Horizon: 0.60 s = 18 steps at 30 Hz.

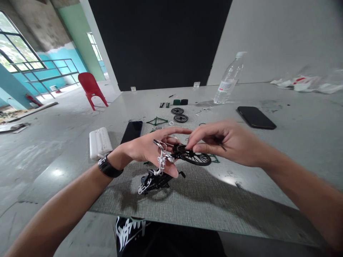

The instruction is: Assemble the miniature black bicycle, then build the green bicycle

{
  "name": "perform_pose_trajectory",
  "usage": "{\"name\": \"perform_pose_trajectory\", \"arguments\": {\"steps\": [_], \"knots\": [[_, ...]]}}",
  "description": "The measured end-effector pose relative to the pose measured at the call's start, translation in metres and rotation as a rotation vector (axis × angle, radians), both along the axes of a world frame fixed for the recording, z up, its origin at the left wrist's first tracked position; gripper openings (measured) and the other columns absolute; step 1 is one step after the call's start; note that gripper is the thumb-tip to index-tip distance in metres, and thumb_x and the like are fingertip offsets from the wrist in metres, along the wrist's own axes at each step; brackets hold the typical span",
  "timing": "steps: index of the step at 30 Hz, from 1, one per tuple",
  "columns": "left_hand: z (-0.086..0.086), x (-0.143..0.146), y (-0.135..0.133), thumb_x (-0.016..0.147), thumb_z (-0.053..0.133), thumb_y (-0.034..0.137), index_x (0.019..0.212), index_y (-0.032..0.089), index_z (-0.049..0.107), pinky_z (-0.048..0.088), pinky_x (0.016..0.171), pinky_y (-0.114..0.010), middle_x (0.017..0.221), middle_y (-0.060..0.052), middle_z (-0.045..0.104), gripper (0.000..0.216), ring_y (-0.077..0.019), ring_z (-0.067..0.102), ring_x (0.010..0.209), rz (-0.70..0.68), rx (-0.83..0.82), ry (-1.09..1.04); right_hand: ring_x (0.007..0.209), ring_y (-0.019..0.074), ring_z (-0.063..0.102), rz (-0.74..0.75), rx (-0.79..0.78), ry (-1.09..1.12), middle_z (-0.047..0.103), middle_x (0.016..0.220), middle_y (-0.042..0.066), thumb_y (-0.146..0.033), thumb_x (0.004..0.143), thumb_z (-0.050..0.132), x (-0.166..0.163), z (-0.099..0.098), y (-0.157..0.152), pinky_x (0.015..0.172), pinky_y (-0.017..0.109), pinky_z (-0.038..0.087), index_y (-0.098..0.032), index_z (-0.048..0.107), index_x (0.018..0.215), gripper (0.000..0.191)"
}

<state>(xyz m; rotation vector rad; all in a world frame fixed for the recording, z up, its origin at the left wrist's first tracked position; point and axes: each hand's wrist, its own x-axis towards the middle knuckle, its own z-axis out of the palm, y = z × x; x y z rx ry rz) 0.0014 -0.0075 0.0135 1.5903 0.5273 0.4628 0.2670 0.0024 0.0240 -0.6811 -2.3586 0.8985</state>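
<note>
A small model bicycle with silver handlebars (162,157) is in my left hand (152,144), whose thumb and fingers are around its front part. Its black spoked wheel (198,159) points right, and the black frame (159,181) with a silver rack hangs below my thumb, over the table. My right hand (225,141) is closed in a pinch, fingertips at the wheel's upper left side. A thin dark tool (222,146) shows from under its curled fingers; its other end is hidden. Whether the fingertips also grip the bicycle is hard to see.
Beyond my hands lie two loose wheels (180,118), a green frame (157,121) and other small parts. A white power bank (100,142) and a dark phone (132,131) are left, another dark phone (256,117) right. A plastic bottle (230,78) stands behind.
</note>
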Motion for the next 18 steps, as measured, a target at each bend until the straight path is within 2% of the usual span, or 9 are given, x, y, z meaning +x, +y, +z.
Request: {"name": "perform_pose_trajectory", "arguments": {"steps": [7, 11, 18], "knots": [[0.0005, 0.0034, -0.0026, 0.061, 0.098, 0.030, 0.155, 0.025, 0.043, 0.061, 0.078, -0.041, 0.125, -0.015, 0.069, 0.110, -0.0306, 0.070, 0.107, -0.029, -0.002, -0.032, 0.060, 0.0131, 0.054, 0.007, -0.053, -0.024, 0.077, 0.087, 0.004, -0.047, 0.087, 0.080, 0.0020, 0.0029, 0.0004, 0.048, 0.030, 0.035, -0.033, 0.082, 0.111, 0.028], [-0.0008, 0.0013, -0.0016, 0.060, 0.098, 0.028, 0.156, 0.028, 0.041, 0.062, 0.079, -0.042, 0.130, -0.016, 0.066, 0.111, -0.0296, 0.070, 0.106, -0.037, -0.014, -0.016, 0.060, 0.0120, 0.054, 0.014, -0.078, -0.039, 0.079, 0.095, 0.006, -0.047, 0.087, 0.080, -0.0004, 0.0074, -0.0016, 0.047, 0.029, 0.034, -0.032, 0.083, 0.110, 0.027], [-0.0026, 0.0001, -0.0015, 0.062, 0.098, 0.029, 0.157, 0.029, 0.040, 0.061, 0.080, -0.042, 0.125, -0.014, 0.067, 0.112, -0.0312, 0.067, 0.111, -0.022, 0.004, -0.009, 0.062, 0.0106, 0.056, 0.013, -0.185, -0.055, 0.078, 0.108, 0.005, -0.045, 0.090, 0.076, -0.0034, 0.0089, -0.0040, 0.049, 0.027, 0.038, -0.032, 0.082, 0.112, 0.026]]}}
